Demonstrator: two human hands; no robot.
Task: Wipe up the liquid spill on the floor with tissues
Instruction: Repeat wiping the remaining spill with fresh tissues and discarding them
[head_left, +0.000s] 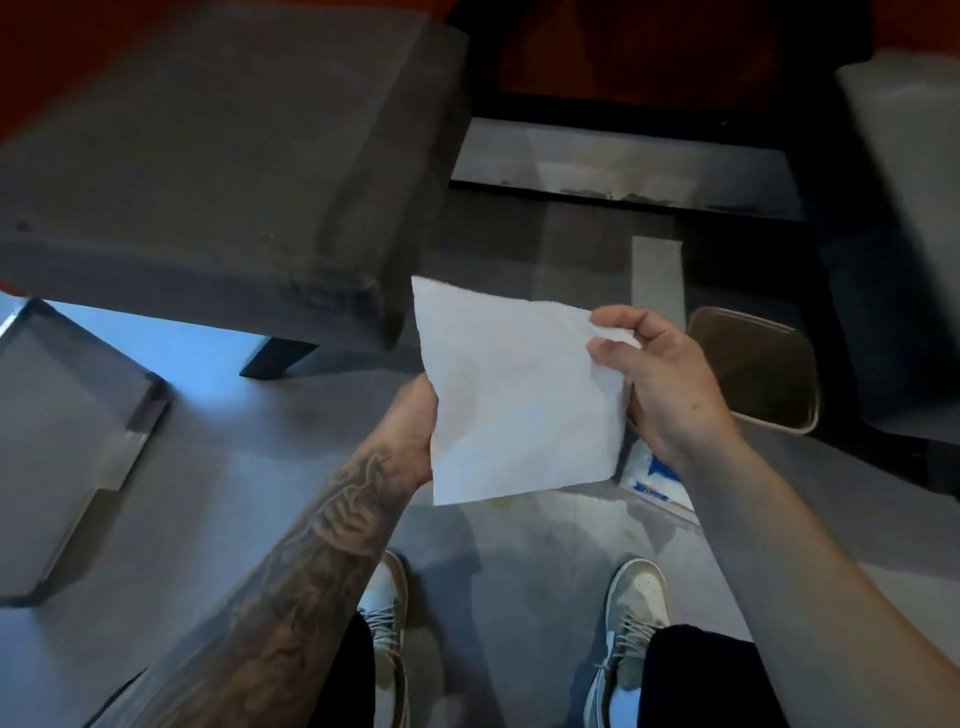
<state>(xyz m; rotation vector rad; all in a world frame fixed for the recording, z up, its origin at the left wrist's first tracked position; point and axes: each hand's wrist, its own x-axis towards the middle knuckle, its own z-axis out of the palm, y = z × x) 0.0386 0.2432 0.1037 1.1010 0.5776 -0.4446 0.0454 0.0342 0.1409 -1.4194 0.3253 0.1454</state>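
A white tissue (514, 400) is spread flat between both hands, above the grey floor. My left hand (413, 431) grips its left edge, the fingers hidden behind the sheet. My right hand (654, 374) pinches its upper right corner between thumb and fingers. Below the tissue, a faint wet patch of spill (545, 525) shows on the floor in front of my shoes. A tissue pack (657, 478) with blue print lies on the floor, partly hidden under my right wrist.
A dark grey sofa seat (208, 171) fills the upper left, its leg (278, 358) on the floor. A small bin (758, 364) stands to the right. A low glass-edged table (67, 441) sits at left. My two shoes (634, 608) stand below.
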